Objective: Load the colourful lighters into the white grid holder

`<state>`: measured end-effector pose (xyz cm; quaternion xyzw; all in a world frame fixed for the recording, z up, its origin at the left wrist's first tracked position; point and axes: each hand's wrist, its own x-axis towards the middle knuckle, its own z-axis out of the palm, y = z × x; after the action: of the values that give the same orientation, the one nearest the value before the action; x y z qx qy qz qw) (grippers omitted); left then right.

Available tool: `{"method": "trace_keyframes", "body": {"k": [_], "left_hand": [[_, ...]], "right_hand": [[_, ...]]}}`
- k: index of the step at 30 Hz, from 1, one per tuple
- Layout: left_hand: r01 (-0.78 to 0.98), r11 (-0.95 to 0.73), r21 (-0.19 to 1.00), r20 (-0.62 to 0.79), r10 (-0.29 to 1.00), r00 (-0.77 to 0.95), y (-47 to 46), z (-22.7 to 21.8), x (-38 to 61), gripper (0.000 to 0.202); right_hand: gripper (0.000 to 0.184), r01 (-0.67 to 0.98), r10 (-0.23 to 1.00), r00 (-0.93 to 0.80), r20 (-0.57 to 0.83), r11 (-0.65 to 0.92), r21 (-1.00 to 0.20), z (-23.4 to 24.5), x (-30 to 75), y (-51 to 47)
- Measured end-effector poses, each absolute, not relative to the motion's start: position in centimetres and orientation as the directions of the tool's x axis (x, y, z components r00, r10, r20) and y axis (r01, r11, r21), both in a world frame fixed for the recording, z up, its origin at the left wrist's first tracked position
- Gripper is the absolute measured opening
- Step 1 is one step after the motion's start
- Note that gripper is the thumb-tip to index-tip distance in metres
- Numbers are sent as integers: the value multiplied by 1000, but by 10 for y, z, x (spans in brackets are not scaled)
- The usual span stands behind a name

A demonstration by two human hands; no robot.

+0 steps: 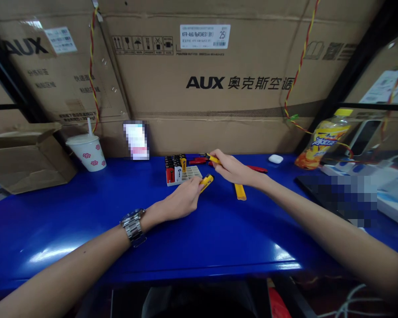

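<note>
My left hand [182, 199] grips a yellow utility knife [206, 183] with a dark tip, above the blue table [199, 238]. My right hand [230, 168] is farther back and pinches a slim yellow handle [213, 159] between its fingers. Below that hand, a flat yellow strip [240, 191] lies on the table. Just behind my right hand are red-handled items [257, 168], partly hidden by it. A white tray of lighters [179, 170] stands left of my hands, close to my left fingers. A steel wristwatch [132, 226] circles my left wrist.
A paper cup with a straw [88, 152], an open cardboard box [29, 157] and a pixelated card [135, 140] stand at the left. At the right are a white earbud case [275, 159], a yellow bottle [323, 139] and a dark tablet [338, 196]. Large cartons form the back wall.
</note>
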<state>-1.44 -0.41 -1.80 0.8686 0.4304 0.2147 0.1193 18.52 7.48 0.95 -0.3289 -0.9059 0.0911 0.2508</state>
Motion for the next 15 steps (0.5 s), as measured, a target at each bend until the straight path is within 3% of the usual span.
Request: {"method": "trace_keyframes", "body": {"k": [5, 7, 15], "left_hand": [[510, -447, 735, 259, 880, 397, 1, -23, -12, 1], [401, -386, 831, 237, 898, 371, 2, -25, -10, 8], [215, -156, 964, 97, 960, 263, 1, -21, -8, 17]], "right_hand": [[11, 487, 753, -487, 443, 655, -578, -7, 174, 80], [6, 431, 795, -429, 429, 598, -676, -15, 172, 81], [43, 96, 922, -311, 228, 270, -958, -16, 172, 71]]}}
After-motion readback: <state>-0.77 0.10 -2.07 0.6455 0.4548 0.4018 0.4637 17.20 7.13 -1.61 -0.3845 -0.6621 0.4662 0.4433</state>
